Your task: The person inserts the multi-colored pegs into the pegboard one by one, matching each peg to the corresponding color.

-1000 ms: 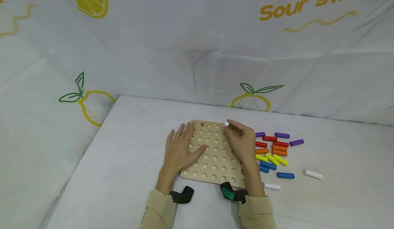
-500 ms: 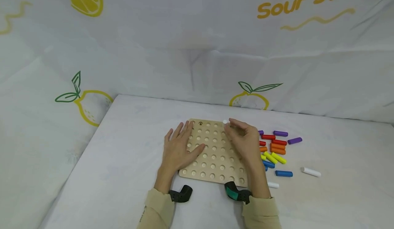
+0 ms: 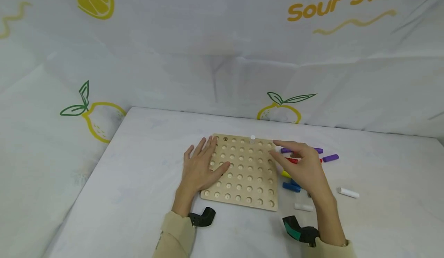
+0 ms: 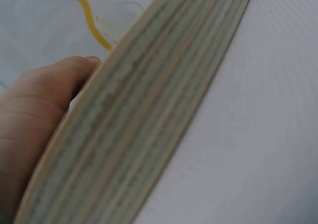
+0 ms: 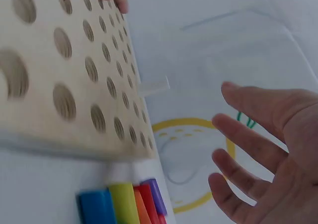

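Observation:
A wooden pegboard (image 3: 239, 173) with rows of round holes lies on the table. Spread over its left edge, my left hand (image 3: 202, 169) rests with straight fingers; the left wrist view shows the board's layered side edge (image 4: 134, 105) and part of that hand (image 4: 39, 110). One white peg (image 3: 252, 139) stands upright in a hole of the far row, also seen as a pale peg (image 5: 155, 87) in the right wrist view. My right hand (image 3: 303, 165) hovers over the board's right side and the loose pegs, fingers apart and nothing between them (image 5: 278, 149).
Right of the board lie loose pegs: purple (image 3: 330, 158), red (image 3: 292, 160), yellow (image 3: 286, 174) and blue (image 3: 291, 187), partly hidden by the right hand. White pegs (image 3: 348, 192) lie nearer and farther right. A white lemon-print cloth (image 3: 225, 81) hangs behind the table.
My right hand has let go of the white peg, which now stands in the board, and has moved right toward the loose pegs. The left hand stays on the board.

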### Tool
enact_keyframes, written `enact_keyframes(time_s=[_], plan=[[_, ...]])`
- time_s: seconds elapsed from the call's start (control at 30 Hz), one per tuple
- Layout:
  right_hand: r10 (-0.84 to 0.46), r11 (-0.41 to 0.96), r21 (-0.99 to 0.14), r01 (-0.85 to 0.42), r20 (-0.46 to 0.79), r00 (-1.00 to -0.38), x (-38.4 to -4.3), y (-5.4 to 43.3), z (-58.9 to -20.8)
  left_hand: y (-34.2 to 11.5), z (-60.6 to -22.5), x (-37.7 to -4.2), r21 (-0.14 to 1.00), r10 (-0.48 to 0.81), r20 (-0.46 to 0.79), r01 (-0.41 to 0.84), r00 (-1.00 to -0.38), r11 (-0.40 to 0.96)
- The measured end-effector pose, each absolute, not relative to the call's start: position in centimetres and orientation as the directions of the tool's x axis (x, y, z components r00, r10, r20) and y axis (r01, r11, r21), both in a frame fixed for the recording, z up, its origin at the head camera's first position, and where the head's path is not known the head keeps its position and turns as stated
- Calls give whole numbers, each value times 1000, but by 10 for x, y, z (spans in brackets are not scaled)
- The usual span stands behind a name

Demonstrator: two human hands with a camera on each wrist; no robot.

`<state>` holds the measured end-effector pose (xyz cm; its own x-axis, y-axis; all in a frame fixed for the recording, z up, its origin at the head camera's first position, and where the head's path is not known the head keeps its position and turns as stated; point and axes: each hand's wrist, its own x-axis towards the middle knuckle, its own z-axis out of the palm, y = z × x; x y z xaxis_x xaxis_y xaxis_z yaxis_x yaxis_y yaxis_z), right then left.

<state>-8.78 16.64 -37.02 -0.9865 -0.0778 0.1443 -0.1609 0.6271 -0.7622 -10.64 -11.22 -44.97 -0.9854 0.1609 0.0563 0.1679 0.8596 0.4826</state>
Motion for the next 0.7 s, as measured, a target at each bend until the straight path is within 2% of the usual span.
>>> enact_keyframes(time_s=[0.13, 0.33, 0.5, 0.7], plan=[[-146, 669, -714, -206, 145, -979, -75, 182, -367, -112, -450, -107, 493, 163, 60, 172, -985, 853], [-258, 656, -709, -260, 114, -959, -61, 203, -369, -113, -450, -108, 499, 158, 68, 170, -985, 850], [-348, 635, -735, -237, 1, -938, -51, 220, -375, -113, -450, -109, 495, 160, 67, 172, -985, 852], [-388, 661, -743, -109, -213, -897, -49, 231, -383, -114, -451, -108, 489, 163, 63, 173, -985, 855]])
